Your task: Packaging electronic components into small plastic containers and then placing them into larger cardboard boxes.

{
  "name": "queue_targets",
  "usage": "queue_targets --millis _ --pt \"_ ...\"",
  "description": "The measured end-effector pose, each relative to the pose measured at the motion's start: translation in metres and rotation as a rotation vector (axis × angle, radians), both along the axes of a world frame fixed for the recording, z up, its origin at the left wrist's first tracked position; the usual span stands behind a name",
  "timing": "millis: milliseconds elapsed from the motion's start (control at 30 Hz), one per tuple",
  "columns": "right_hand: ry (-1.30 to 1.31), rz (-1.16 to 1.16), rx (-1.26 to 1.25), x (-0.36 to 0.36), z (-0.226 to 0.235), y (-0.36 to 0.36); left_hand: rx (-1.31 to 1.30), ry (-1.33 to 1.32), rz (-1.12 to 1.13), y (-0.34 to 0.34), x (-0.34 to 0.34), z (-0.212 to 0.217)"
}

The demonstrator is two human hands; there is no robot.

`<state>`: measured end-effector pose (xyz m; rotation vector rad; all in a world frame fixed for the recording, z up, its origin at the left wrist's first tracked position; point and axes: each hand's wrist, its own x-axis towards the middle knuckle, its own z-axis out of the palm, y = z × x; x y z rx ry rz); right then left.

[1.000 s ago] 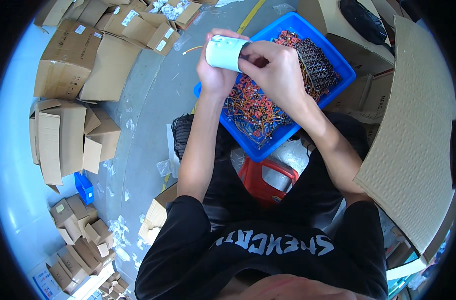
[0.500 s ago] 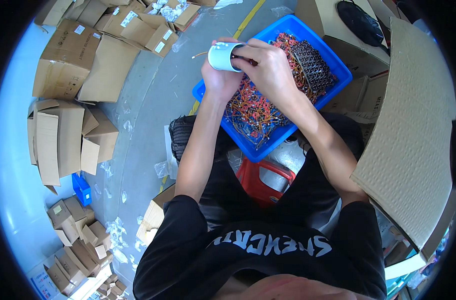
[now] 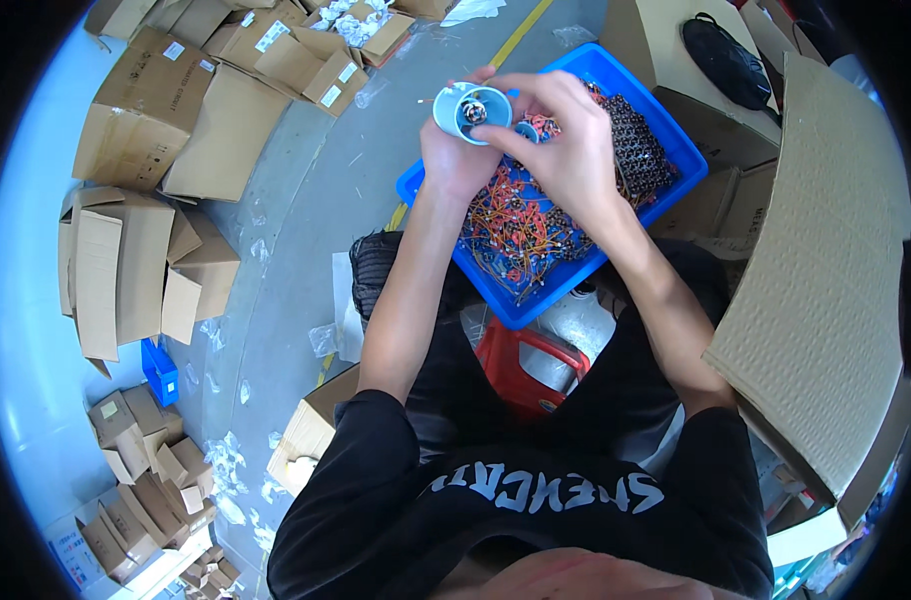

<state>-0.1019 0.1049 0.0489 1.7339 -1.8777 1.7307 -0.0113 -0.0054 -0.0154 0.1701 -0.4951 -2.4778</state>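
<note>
Pale-blue cylinder (image 3: 497, 104) rests clasped in the left hand (image 3: 452, 162), over the left edge of the blue tray (image 3: 550, 297); the right hand (image 3: 574, 128) has its thumb at the rim, blocking part of the tray's tangled wires (image 3: 521, 225). Right of the tray stands a cardboard flap (image 3: 816, 260). The cylinder's mouth and long axis tilt toward the camera and rightward.

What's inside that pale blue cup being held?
A small dark, silvery part shows inside the pale blue cup. Whatever lies beneath that part is covered; the right hand overlaps the cup's rim.
</note>
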Motion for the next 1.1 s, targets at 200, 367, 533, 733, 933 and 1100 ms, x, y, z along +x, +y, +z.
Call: queue_targets --millis 200,367,533,733,933,1100 --pt "-0.246 0.086 0.125 -0.005 -0.025 -0.008 -0.086 0.011 -0.107 0.001 0.001 -0.002" --pt "-0.212 0.191 0.279 -0.004 -0.03 -0.008 -0.096 -0.036 -0.088 0.0 0.001 -0.009" --pt "-0.071 0.134 0.198 0.01 -0.035 -0.012 -0.148 -0.031 -0.05 0.004 0.002 -0.005" --pt "-0.299 0.203 0.2 -0.011 -0.044 -0.012 -0.374 -0.594 0.067 0.002 -0.002 0.004" --pt "-0.103 0.319 0.282 -0.028 -0.031 -0.006 -0.816 -0.693 0.21 -0.021 0.008 0.002" --pt "-0.1 0.155 0.395 -0.038 -0.035 -0.006 -1.196 -0.675 0.403 -0.014 0.004 0.008"
